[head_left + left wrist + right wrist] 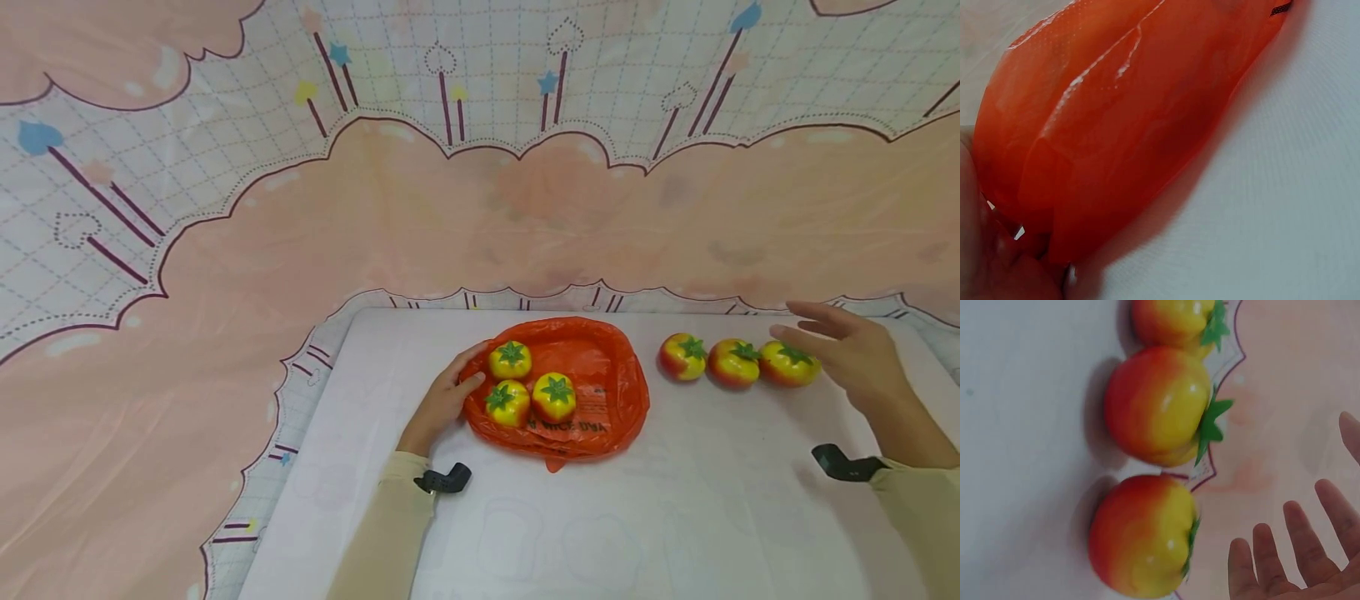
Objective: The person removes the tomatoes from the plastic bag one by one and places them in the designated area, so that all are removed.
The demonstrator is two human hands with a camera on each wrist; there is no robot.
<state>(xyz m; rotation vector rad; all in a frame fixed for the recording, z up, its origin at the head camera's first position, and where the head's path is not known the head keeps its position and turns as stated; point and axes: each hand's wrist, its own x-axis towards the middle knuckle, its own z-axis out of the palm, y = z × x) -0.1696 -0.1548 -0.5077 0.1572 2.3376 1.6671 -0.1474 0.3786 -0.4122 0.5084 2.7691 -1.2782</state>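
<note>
A red plastic bag [600, 367], its rim rolled into a round shape, lies on the table with printed letters showing inside. Three yellow-and-red tomatoes [555, 397] with green star-shaped leaves sit in its left part. My left hand [447, 398] grips the bag's left rim, thumb over the edge and fingers outside. Close by in the left wrist view is the bag's outer wall [1141, 131]. To the right, three more tomatoes [733, 364] stand in a row on the table. My right hand [855, 350] hovers at the rightmost one, fingers extended and holding nothing; the right wrist view shows its fingers spread beside the row.
The white table [675, 517] ends at a back edge just behind the bag and the row. Behind and to the left hangs a peach-and-white patterned cloth [495, 217]. Each wrist carries a dark strapped device [446, 478].
</note>
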